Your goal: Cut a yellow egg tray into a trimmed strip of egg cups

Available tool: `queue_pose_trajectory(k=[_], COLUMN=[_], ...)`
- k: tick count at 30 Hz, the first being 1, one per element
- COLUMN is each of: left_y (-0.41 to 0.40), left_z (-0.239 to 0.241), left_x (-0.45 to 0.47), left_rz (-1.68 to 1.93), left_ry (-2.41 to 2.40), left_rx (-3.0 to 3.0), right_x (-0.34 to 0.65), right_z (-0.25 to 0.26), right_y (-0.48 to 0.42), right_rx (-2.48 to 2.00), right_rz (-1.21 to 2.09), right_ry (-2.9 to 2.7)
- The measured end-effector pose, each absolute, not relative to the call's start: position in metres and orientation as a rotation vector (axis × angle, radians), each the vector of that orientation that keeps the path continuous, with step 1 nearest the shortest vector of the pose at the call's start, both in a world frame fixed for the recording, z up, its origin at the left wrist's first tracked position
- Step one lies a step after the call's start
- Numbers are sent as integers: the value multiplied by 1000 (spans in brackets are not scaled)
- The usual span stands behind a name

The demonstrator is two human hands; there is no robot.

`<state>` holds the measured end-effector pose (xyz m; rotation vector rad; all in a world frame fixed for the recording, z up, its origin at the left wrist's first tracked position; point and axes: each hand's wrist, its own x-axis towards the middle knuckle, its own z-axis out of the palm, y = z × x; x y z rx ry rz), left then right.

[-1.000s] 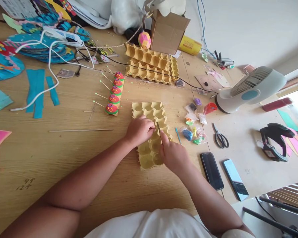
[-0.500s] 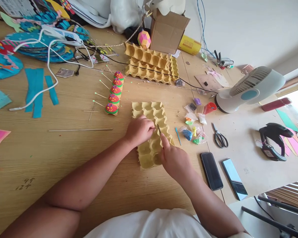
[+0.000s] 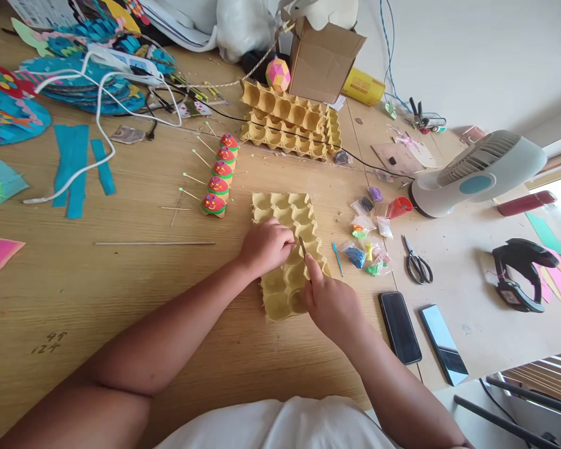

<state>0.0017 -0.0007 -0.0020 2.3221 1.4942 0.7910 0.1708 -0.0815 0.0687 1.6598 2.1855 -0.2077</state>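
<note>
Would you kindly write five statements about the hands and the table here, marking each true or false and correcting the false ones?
1. The right hand holds a narrow, blade-like tool. True.
2. The left hand is over the black phone. False: it is over the yellow egg tray.
3. Five red-and-green figures form a row to the left of the tray. True.
4. The white fan stands to the left of the tray. False: it stands to the right.
5. The black-handled scissors lie on the table, apart from both hands. True.
</note>
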Motion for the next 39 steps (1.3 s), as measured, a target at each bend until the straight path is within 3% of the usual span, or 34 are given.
queue_pose_trajectory(k=[39], left_y=[-1], left_z=[2], left_x=[0], left_rz=[741], left_ry=[1495], left_rx=[2323], right_x=[171], right_z=[71], right_y=[-80], right_rx=[1642], right_rz=[-228], right_ry=[2163])
